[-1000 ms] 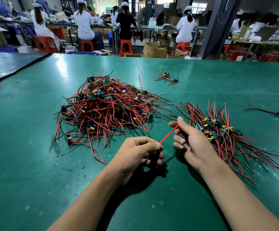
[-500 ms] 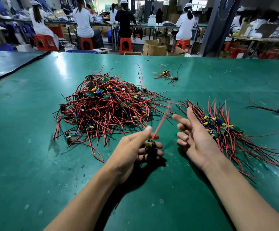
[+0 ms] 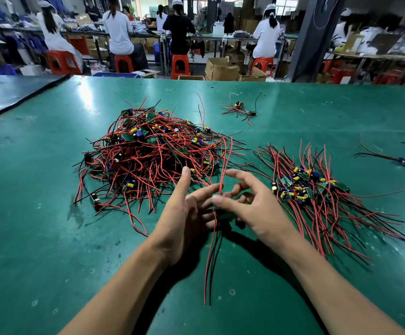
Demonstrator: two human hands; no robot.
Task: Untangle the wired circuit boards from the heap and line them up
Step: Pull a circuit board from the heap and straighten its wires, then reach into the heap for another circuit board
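Green table [image 3: 39,238]: my right hand [image 3: 257,209] now pinches the wired board [image 3: 228,215], stretched long from near edge toward far edge; my left hand [image 3: 184,213] let go, fingers straight.

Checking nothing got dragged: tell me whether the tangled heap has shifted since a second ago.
No. The heap keeps the same gap to the stray cluster beyond it.

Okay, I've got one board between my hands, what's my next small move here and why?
Probably carry the wired board right and lay it beside the lined-up row, wires parallel to its neighbours. The right hand seems to pinch it clear of the heap; the left hand lies open.
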